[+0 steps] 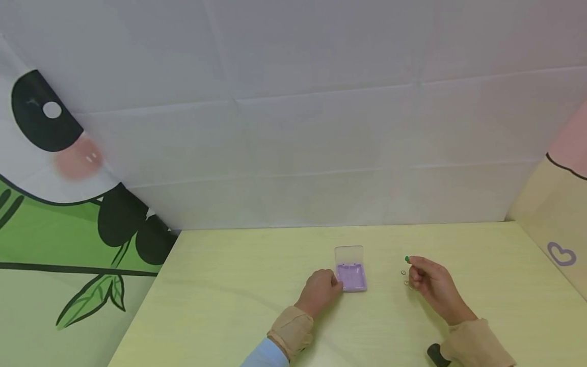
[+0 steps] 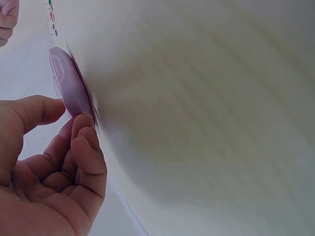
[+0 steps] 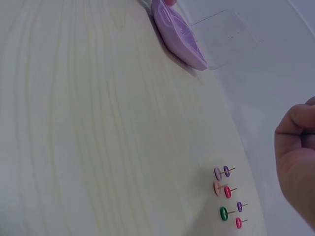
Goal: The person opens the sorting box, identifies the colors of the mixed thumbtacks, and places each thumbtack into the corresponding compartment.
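Note:
A small purple plastic box (image 1: pixel 352 278) with a clear lid (image 1: pixel 349 254) stands on the table, its lid raised at the back. My left hand (image 1: pixel 321 290) pinches the near left corner of the box between thumb and curled fingers; the left wrist view shows this grip on the purple box (image 2: pixel 74 91). Off to the right, my right hand (image 1: pixel 433 285) holds a small green thumbtack (image 1: pixel 406 259) at its fingertips, above the table. Below it lie several thumbtacks, among them a green thumbtack (image 3: pixel 224 213) and a pink thumbtack (image 3: pixel 227 191), points up.
The pale wood-grain table (image 1: pixel 220 285) ends at a white backdrop (image 1: pixel 298 127). A printed cloth (image 1: pixel 69 229) hangs at the left, and a panel with a purple heart (image 1: pixel 561 254) is at the right. A black object (image 1: pixel 437 355) sits by the right wrist.

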A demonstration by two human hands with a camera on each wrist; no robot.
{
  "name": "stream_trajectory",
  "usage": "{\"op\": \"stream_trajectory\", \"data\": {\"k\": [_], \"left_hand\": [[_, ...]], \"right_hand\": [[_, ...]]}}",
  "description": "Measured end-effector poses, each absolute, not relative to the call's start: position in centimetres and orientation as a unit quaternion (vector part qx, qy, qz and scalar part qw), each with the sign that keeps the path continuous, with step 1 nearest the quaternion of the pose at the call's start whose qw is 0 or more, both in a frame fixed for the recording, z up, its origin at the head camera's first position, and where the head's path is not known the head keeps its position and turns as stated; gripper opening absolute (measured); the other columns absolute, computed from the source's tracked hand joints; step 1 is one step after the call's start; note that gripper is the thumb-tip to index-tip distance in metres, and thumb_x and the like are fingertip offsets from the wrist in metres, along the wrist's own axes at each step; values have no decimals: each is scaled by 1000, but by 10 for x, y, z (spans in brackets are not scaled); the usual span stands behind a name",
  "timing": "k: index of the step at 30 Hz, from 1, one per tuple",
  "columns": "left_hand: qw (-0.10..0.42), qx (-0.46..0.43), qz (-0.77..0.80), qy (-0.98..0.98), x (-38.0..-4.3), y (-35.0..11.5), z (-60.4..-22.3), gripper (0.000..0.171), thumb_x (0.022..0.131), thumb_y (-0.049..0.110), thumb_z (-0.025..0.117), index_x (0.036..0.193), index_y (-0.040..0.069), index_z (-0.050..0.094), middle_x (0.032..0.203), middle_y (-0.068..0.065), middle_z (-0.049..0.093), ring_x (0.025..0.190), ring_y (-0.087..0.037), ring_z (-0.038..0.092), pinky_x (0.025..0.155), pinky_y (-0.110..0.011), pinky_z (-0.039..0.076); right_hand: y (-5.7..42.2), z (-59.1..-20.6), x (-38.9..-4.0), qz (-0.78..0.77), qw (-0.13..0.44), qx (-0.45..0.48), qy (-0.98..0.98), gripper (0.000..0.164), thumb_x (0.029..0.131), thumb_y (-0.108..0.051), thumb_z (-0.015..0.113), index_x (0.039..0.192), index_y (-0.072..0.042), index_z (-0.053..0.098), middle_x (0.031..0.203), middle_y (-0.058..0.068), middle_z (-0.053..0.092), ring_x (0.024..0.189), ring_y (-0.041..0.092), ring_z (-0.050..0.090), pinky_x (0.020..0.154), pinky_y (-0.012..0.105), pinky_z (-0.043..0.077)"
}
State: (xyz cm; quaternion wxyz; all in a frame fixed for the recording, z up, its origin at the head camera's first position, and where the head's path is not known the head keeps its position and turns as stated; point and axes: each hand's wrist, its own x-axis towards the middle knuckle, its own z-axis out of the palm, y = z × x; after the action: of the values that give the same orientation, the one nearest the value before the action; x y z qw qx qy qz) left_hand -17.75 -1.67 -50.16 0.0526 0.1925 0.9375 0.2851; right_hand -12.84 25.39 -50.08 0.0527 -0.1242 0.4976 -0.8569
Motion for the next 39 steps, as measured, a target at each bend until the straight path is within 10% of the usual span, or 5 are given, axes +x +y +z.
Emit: {"op": "stream_trajectory", "data": {"k": [23, 39], "left_hand": [[54, 204, 292, 933, -170, -24, -502, 16, 81, 12, 62, 71, -1, 63, 67, -8, 61, 60, -13, 46, 58, -31, 48], [58, 207, 292, 932, -171, -25, -501, 16, 82, 12, 62, 71, 0, 64, 67, -8, 62, 59, -12, 45, 57, -29, 47]], "right_hand": [[226, -501, -123, -817, 51, -26, 574, 35, 101, -13, 42, 83, -22, 69, 60, -14, 58, 53, 1, 50, 53, 14, 46], [208, -502, -131, -789, 52, 20, 611, 27, 99, -16, 49, 80, -23, 68, 57, -14, 53, 51, 1, 46, 49, 13, 42]]}}
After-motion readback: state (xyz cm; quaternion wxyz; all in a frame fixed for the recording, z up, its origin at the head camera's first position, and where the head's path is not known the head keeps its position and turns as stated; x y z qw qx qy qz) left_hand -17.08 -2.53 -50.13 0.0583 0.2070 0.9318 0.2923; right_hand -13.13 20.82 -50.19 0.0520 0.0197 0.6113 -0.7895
